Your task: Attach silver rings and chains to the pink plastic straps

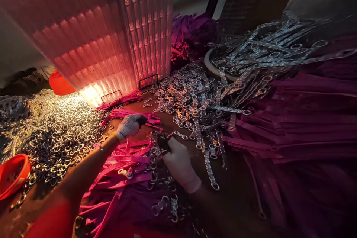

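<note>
My left hand (129, 125), in a pale knit glove with black at the fingertips, reaches over a small bundle of pink straps (125, 113) with metal ends. Its fingers are drawn together; whatever may be in them is hidden. Lower and to the right, my right hand (180, 161) wears a pale glove, also black at the fingers, and is closed beside a metal link piece (180, 135). What it grips is too dark to make out. Below both hands lies a heap of pink straps (122, 167) with metal rings (153, 160) at their ends.
Loose metal rings (64, 137) are piled at left near a red bowl (13, 174). Ribbed translucent panels (106, 37) stand behind, lit from below. Metal chain pieces (189, 93) heap at centre right. Long chains (267, 50) and purple straps (292, 119) fill the right.
</note>
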Motion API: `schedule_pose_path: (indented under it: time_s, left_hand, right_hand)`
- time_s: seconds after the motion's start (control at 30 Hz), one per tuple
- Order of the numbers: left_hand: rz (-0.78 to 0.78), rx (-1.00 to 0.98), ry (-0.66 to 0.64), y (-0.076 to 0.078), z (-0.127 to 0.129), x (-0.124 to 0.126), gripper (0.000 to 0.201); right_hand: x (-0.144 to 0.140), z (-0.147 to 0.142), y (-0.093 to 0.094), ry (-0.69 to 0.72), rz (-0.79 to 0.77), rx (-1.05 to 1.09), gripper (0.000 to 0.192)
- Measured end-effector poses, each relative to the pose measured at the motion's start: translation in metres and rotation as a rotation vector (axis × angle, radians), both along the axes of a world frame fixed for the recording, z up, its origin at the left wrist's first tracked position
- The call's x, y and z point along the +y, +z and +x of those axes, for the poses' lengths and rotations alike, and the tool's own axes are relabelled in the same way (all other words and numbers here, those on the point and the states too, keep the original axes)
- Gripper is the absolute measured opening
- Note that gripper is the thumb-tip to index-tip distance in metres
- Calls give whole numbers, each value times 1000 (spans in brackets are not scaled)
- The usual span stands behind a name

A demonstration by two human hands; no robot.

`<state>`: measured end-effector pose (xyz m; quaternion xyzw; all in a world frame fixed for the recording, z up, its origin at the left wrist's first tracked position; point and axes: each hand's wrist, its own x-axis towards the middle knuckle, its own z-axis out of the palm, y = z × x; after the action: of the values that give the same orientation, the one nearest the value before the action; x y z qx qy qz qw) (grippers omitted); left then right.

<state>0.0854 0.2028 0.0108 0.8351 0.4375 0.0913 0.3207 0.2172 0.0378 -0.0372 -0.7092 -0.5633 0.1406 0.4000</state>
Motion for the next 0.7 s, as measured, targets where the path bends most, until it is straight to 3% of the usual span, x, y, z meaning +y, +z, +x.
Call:
schedule_pose_path:
  time_s: [0.13, 0.23, 0.33, 0.47, 0.6, 0.7]
  left_hand:
    - [169, 156, 16, -28, 28, 68, 27]
    - [214, 285, 26, -45, 32, 86, 23]
    - [234, 351, 11, -52, 22, 82, 23]
    - [233, 327, -34, -48, -8, 54, 33]
    - [97, 275, -71, -40, -51, 29, 22]
    - [-12, 256, 27, -35, -79, 33, 15]
  right_hand:
    - [10, 14, -29, 13, -1, 5, 18]
    - [11, 18, -40, 35, -19, -9, 23]
    - [11, 20, -46, 65, -23, -21, 27]
    - [10, 20, -47, 108, -7, -25, 30]
    - [9, 20, -43, 121, -4, 8, 31]
    - [9, 20, -40, 131, -2, 43, 26]
